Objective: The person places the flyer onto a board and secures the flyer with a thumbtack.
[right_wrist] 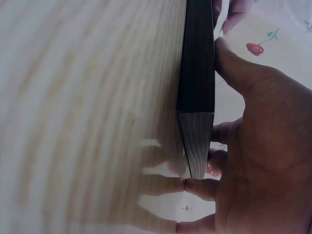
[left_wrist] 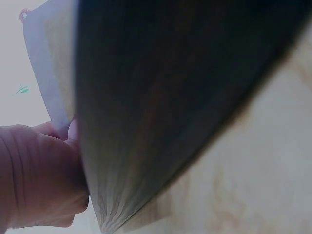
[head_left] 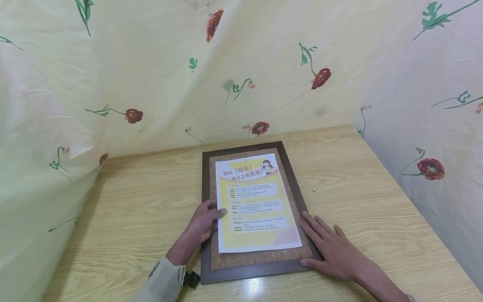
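Observation:
A printed yellow-and-white poster [head_left: 249, 197] overlaps the brown cork-like panel of a dark wooden frame [head_left: 260, 270], which lies flat on the table. My left hand [head_left: 201, 222] pinches the poster's left edge, thumb on top and the other fingers under it at the frame's left side. In the left wrist view the frame's dark side [left_wrist: 161, 97] hides most of the sheet. My right hand [head_left: 336, 251] rests at the frame's lower right corner, fingers spread. The right wrist view shows its thumb along the frame's near side and fingertips touching the wood-grain tabletop.
The wood-grain table [head_left: 143, 218] extends on both sides of the frame. A floral cloth [head_left: 162, 75] hangs behind it and along both sides. A black strap piece [head_left: 192, 279] sits by the left sleeve. A small speck [head_left: 315, 190] lies right of the frame.

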{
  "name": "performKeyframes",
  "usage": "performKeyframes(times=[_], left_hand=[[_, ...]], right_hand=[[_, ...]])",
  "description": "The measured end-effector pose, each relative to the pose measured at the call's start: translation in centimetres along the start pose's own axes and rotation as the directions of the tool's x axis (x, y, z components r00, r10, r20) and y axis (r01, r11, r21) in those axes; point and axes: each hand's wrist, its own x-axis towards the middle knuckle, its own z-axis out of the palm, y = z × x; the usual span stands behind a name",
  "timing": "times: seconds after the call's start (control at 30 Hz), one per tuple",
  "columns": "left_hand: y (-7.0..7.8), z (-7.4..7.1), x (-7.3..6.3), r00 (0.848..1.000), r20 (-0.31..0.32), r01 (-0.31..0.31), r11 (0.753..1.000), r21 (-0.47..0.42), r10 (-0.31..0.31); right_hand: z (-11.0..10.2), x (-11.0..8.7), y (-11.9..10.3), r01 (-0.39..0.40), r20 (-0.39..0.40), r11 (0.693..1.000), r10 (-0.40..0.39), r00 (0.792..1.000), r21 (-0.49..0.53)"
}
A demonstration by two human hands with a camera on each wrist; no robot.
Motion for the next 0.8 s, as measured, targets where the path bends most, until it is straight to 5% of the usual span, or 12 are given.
performKeyframes(times=[0.43,0.8], left_hand=[[0.7,0.1,-0.7,0.999,0.029,0.045,0.998,-0.033,-0.044],[0.9,-1.1,-1.5,0.985,0.166,0.048,0.998,-0.049,-0.039]], right_hand=[[-0.1,0.0,-0.1,0.001,-0.003,1.000,-0.001,1.000,0.001],[-0.1,0.1,-0.1,-0.001,0.006,1.000,0.001,1.000,0.005]])
